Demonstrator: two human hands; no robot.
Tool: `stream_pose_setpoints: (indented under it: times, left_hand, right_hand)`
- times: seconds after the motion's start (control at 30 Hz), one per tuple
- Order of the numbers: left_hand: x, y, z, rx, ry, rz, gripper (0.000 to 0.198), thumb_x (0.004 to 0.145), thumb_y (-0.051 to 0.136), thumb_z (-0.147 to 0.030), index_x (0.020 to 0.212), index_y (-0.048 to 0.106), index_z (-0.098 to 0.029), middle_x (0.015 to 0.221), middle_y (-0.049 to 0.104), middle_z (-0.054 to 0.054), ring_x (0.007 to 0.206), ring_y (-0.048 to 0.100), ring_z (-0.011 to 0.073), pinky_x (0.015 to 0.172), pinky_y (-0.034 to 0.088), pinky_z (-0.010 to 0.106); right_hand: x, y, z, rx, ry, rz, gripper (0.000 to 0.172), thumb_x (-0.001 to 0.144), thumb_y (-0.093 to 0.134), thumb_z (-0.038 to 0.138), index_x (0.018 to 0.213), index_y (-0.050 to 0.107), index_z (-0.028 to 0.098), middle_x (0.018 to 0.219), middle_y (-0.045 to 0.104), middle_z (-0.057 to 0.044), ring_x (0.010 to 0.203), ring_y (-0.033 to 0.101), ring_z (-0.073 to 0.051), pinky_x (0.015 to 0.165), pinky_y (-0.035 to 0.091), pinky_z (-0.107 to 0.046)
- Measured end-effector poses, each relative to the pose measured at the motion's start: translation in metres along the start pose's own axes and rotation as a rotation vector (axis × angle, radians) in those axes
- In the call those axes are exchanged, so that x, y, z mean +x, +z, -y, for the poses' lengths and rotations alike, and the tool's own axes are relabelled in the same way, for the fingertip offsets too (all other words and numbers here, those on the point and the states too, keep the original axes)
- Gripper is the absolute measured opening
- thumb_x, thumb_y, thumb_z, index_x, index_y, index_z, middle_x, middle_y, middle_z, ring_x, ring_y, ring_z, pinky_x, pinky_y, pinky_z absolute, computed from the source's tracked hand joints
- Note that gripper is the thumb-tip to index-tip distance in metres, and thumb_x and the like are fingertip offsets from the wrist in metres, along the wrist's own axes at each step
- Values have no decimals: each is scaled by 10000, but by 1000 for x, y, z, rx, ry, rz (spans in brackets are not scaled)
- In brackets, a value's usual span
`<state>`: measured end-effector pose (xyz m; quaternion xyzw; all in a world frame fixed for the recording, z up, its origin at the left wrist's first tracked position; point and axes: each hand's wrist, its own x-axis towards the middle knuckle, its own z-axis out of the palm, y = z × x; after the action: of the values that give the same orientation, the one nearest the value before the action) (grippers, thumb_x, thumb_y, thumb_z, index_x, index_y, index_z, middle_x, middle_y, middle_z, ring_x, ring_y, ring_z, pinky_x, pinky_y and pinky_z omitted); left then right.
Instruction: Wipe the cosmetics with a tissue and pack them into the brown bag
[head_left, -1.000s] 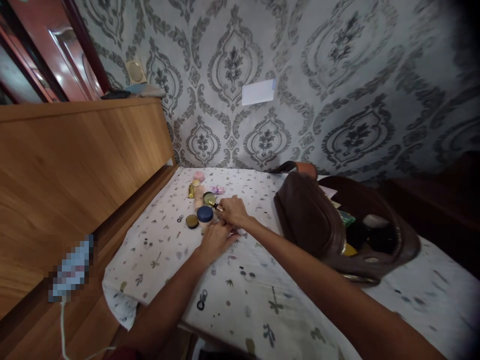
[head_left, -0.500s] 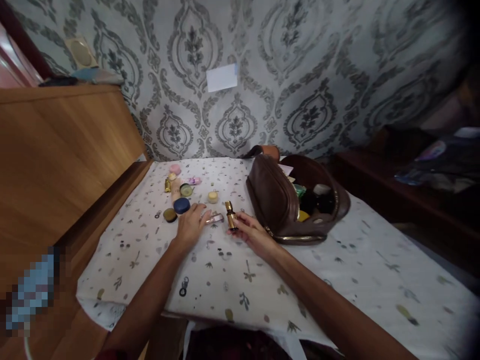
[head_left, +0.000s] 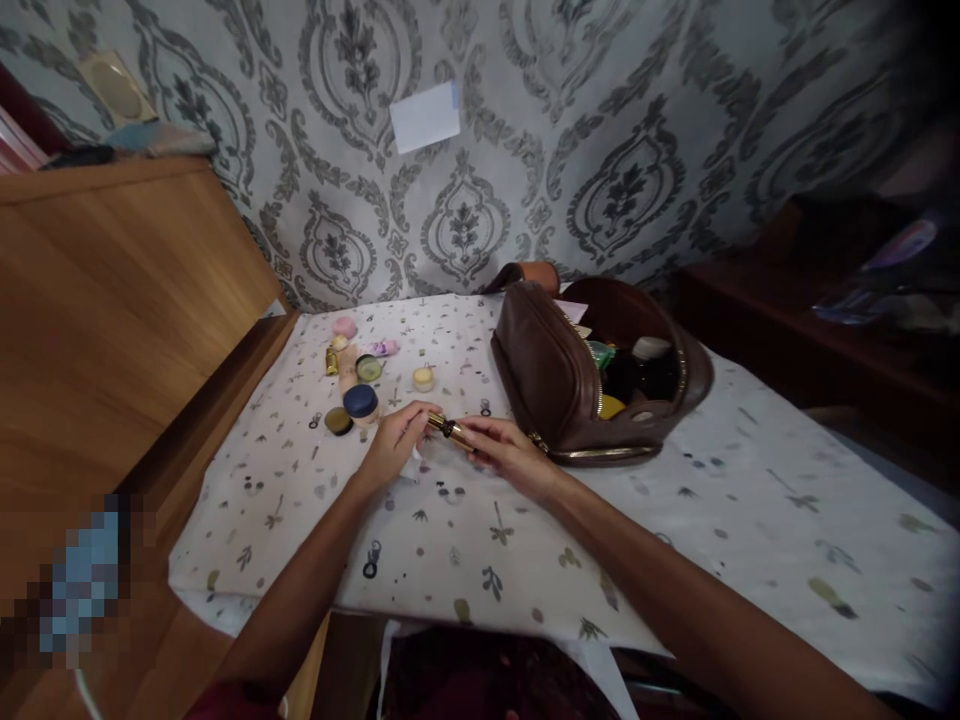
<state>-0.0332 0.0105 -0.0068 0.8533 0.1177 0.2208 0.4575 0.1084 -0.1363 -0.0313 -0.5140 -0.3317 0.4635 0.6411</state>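
A small gold bottle (head_left: 450, 429) with a dark neck is held slanting just above the sheet, between both hands. My right hand (head_left: 511, 453) is closed round its thicker body. My left hand (head_left: 397, 440) pinches the narrower gold end. Something pale shows below my left fingers, too covered to make out. Left of that hand stand a jar with a dark blue lid (head_left: 361, 402) and a low olive-brown round container (head_left: 338, 421). A small yellow jar (head_left: 423, 378) sits beyond my hands. At the right, a brown bag (head_left: 540, 370) lies unzipped with several things inside.
Several more cosmetics stand at the back left, among them a green-topped jar (head_left: 368, 368), a pink-purple tube (head_left: 384, 348) and a pink round item (head_left: 344, 327). A wooden cabinet side (head_left: 127, 300) borders the left. The patterned wall (head_left: 465, 220) closes the back.
My left hand has moved right and taken hold of the gold bottle's narrow end. The bottle has tipped from near upright to slanting. The whole view has shifted slightly.
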Motion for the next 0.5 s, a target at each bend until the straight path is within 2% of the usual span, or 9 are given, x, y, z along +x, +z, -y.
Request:
stream_pose_setpoints:
  times: [0.17,0.3,0.4,0.5]
  left_hand:
    - [-2,1,-4,137,35,5,365,1003,306,-442,958,552,-176,686,525,-15,630,494,135,649,368,251]
    - [-3,4,-4,290,-14,-67,411,996,267,-473,747,457,-206,624,446,-20,611,442,143,631,314,264]
    - [-3,5,1,279,-62,-94,474,979,280,-538,660,393,-206,594,412,-24,592,411,137,607,296,264]
    - [-3,3,4,236,-73,-105,525,982,245,-562,650,421,-194,593,433,-21,597,428,132,602,320,259]
  right_hand:
    - [2,1,-7,-38,5,-16,500,673,783,542,1031,751,194,913,712,-40,661,561,-110,577,430,-223]
    - [1,3,-7,-119,-50,-33,505,639,821,490,1041,746,193,997,733,-53,823,637,-169,743,490,-286]
    - [-1,4,-6,-165,-93,-46,491,640,824,469,1038,740,195,1053,732,-62,942,650,-209,866,490,-347]
    - [0,3,-7,-211,-118,-76,488,661,808,479,1053,732,198,1047,733,-67,954,652,-223,892,492,-385]
